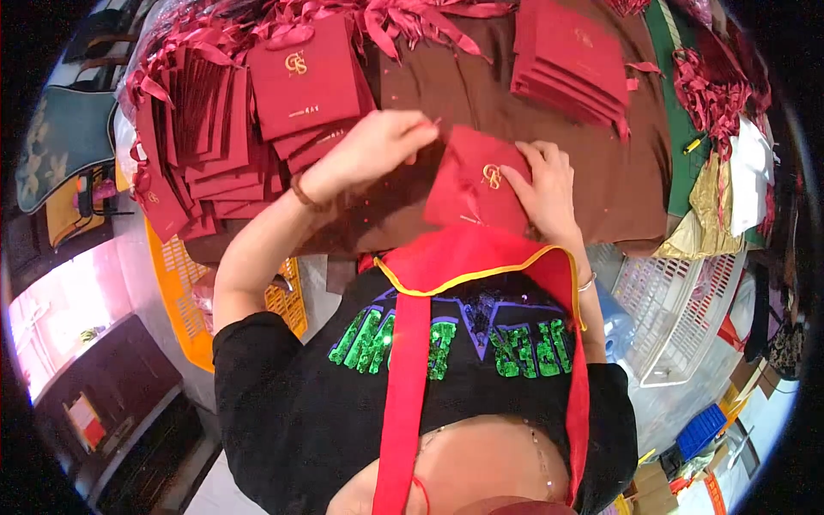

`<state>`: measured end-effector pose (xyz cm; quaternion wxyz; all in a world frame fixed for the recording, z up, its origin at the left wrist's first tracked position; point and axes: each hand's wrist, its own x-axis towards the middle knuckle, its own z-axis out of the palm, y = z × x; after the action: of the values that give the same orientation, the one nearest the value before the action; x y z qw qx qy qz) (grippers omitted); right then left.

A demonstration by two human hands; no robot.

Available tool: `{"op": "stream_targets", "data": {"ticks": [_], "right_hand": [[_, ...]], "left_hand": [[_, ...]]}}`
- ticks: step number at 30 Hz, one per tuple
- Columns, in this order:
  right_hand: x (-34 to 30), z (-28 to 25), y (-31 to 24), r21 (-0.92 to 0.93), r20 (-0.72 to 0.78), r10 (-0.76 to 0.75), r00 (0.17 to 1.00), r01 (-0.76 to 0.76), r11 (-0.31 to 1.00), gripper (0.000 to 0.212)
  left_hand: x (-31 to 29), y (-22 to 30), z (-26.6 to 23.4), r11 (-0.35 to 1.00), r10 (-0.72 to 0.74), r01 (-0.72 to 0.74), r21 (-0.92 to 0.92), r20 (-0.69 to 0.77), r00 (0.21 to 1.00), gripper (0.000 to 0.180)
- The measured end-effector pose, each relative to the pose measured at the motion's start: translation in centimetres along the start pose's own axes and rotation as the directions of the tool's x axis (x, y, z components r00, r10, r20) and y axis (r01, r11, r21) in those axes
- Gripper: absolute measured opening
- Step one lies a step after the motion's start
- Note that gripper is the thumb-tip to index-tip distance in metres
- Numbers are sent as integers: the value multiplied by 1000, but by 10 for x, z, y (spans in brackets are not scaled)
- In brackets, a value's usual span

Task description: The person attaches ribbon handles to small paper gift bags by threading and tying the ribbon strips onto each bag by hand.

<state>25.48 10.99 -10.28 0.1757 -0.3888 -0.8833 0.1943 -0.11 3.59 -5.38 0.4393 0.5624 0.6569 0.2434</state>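
The right hand (547,190), half curled, holds a red bag (468,176) over the brown cloth (618,193); the left hand (393,142) pinches, can't tell what. An orange basket (172,279) sits by the cloth.

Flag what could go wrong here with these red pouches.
The left pouch stack: uneven and close to the left hand, so a bump might spread it.
Ribbons: loose and jumbled, could snag.
The held pouch: the right hand is on its right side, so it could twist if the left hand tugs.
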Motion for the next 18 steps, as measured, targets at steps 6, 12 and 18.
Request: {"op": "stream_targets", "data": {"ticks": [6, 12, 18], "right_hand": [[3, 0, 4, -27, 15, 8, 1000, -8, 1000, 30], [2, -5, 13, -60, -24, 64, 998, -66, 996, 24], [-7, -6, 25, 111, 24, 73, 997, -76, 991, 24]], "left_hand": [[-25, -5, 23, 734, 289, -154, 661, -100, 952, 31], [-8, 8, 78, 638, 592, -594, 490, 181, 786, 36], [-8, -8, 99, 508, 705, -737, 445, 276, 653, 21]]}}
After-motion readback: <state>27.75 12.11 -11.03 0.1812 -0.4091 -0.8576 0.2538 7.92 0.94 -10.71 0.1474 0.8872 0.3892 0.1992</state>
